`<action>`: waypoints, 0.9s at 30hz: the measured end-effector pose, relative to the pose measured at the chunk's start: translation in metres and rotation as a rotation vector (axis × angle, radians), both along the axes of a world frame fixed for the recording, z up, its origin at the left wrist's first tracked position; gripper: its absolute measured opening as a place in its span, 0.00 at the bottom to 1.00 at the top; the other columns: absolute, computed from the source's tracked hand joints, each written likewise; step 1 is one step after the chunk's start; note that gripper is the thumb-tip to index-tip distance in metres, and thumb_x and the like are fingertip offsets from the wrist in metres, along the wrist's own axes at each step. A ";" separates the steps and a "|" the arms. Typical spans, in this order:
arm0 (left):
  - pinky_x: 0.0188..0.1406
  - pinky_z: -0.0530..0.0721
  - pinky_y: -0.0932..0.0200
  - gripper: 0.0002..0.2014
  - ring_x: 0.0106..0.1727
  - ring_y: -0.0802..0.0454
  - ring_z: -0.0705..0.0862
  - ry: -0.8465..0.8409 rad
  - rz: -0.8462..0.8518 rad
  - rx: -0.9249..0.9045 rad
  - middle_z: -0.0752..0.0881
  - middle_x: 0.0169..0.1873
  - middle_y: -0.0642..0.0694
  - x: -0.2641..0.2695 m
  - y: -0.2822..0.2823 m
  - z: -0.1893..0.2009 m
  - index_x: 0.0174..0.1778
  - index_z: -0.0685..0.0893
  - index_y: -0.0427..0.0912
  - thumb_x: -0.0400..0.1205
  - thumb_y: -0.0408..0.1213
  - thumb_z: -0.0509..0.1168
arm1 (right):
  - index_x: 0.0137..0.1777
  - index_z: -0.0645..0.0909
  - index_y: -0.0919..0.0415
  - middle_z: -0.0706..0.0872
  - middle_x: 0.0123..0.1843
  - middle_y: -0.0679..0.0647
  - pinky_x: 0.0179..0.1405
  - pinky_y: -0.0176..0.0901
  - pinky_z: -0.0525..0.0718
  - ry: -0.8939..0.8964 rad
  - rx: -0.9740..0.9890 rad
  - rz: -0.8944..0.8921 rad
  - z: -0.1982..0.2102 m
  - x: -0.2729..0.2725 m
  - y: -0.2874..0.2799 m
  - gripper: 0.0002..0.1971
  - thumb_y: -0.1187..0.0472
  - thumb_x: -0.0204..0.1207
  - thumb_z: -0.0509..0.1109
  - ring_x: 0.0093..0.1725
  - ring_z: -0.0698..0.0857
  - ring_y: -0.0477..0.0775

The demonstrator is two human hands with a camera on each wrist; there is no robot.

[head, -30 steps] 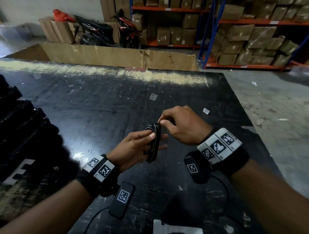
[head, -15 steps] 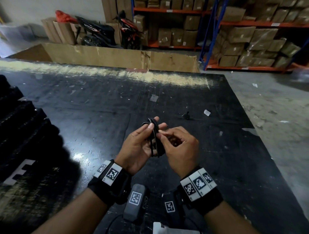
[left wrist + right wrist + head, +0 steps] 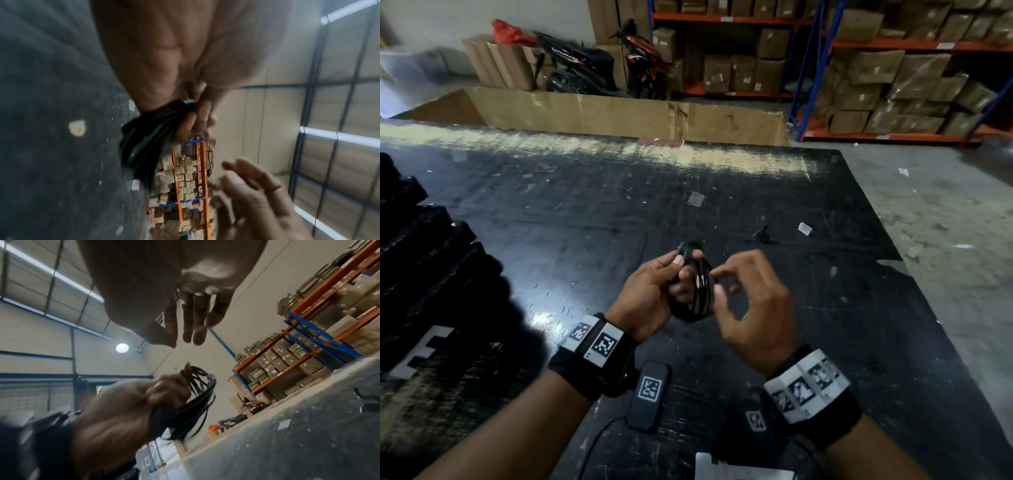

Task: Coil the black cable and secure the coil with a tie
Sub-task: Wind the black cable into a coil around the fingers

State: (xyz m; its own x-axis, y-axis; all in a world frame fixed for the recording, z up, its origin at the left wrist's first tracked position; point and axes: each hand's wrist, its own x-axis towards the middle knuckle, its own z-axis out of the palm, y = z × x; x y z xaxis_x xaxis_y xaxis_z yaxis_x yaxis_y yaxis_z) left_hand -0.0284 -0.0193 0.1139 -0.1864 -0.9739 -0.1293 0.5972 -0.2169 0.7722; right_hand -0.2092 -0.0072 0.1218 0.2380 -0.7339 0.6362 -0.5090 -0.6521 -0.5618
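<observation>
Black cable coil (image 3: pixel 693 286) gripped edge-on in left hand (image 3: pixel 650 294) above dark table (image 3: pixel 585 219), long axis approx. upright w/ top tipped away; right hand (image 3: pixel 753 308) just beside, fingers loosely curled, holding nothing, tips near the coil.

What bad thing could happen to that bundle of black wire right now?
1. Only the left hand grips the coiled black cable; the right hand is off it, so loops might spring loose.
2. No tie shows on the coil, so it may unwind.
3. If dropped, it falls onto the dusty black table.
</observation>
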 end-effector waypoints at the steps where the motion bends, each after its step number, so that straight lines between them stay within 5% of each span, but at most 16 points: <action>1: 0.24 0.66 0.68 0.13 0.24 0.62 0.66 -0.050 -0.102 -0.010 0.72 0.33 0.49 0.004 0.001 -0.001 0.60 0.84 0.33 0.91 0.31 0.56 | 0.53 0.83 0.60 0.83 0.56 0.53 0.49 0.54 0.87 -0.017 0.039 0.054 0.009 -0.006 -0.006 0.11 0.68 0.71 0.73 0.51 0.85 0.53; 4: 0.25 0.58 0.67 0.12 0.26 0.60 0.59 -0.189 -0.402 -0.034 0.74 0.31 0.49 0.011 0.005 0.001 0.60 0.84 0.32 0.89 0.32 0.57 | 0.66 0.81 0.57 0.82 0.73 0.48 0.71 0.46 0.83 0.110 0.219 0.309 0.036 -0.020 -0.022 0.23 0.70 0.71 0.72 0.73 0.81 0.44; 6: 0.26 0.58 0.66 0.12 0.25 0.62 0.63 -0.233 -0.511 -0.053 0.74 0.31 0.49 0.014 0.006 0.006 0.58 0.84 0.34 0.90 0.31 0.56 | 0.72 0.81 0.52 0.85 0.73 0.45 0.76 0.46 0.81 0.193 0.390 0.488 0.046 -0.024 -0.031 0.26 0.70 0.75 0.72 0.74 0.82 0.40; 10: 0.26 0.59 0.67 0.13 0.25 0.64 0.67 -0.277 -0.588 -0.062 0.76 0.30 0.50 0.019 0.005 0.017 0.50 0.86 0.38 0.89 0.30 0.56 | 0.66 0.89 0.54 0.94 0.62 0.47 0.62 0.53 0.91 0.204 0.492 0.563 0.046 -0.031 -0.039 0.19 0.63 0.75 0.81 0.61 0.92 0.44; 15: 0.24 0.65 0.70 0.11 0.24 0.64 0.66 -0.425 -0.584 -0.115 0.77 0.29 0.53 0.017 -0.002 0.021 0.59 0.79 0.30 0.89 0.33 0.57 | 0.58 0.93 0.52 0.96 0.49 0.49 0.41 0.61 0.88 0.029 0.426 0.439 0.023 -0.032 -0.038 0.17 0.56 0.68 0.86 0.46 0.93 0.54; 18: 0.29 0.73 0.67 0.18 0.26 0.59 0.72 -0.609 -0.559 -0.219 0.77 0.30 0.52 0.016 -0.005 0.021 0.61 0.80 0.23 0.91 0.38 0.59 | 0.57 0.94 0.54 0.96 0.47 0.50 0.42 0.58 0.89 -0.060 0.384 0.378 0.011 -0.032 -0.033 0.16 0.58 0.69 0.85 0.45 0.93 0.53; 21: 0.40 0.86 0.59 0.17 0.31 0.50 0.83 -0.802 -0.488 -0.328 0.75 0.26 0.51 0.013 -0.007 0.022 0.48 0.86 0.34 0.91 0.43 0.58 | 0.55 0.94 0.59 0.96 0.47 0.51 0.46 0.54 0.92 -0.208 0.375 0.319 0.001 -0.033 -0.031 0.13 0.62 0.70 0.85 0.46 0.94 0.51; 24: 0.39 0.83 0.57 0.20 0.32 0.50 0.82 -0.891 -0.407 -0.365 0.76 0.30 0.44 0.005 -0.009 0.013 0.44 0.82 0.35 0.92 0.46 0.56 | 0.53 0.95 0.62 0.96 0.46 0.52 0.47 0.45 0.92 -0.327 0.389 0.258 -0.012 -0.036 -0.032 0.12 0.64 0.69 0.85 0.46 0.95 0.50; 27: 0.32 0.73 0.64 0.19 0.30 0.58 0.70 -0.798 -0.369 -0.312 0.70 0.35 0.39 -0.004 -0.012 0.001 0.45 0.80 0.32 0.89 0.46 0.57 | 0.51 0.95 0.63 0.97 0.46 0.53 0.46 0.37 0.88 -0.438 0.434 0.217 -0.026 -0.037 -0.033 0.11 0.67 0.68 0.85 0.45 0.95 0.50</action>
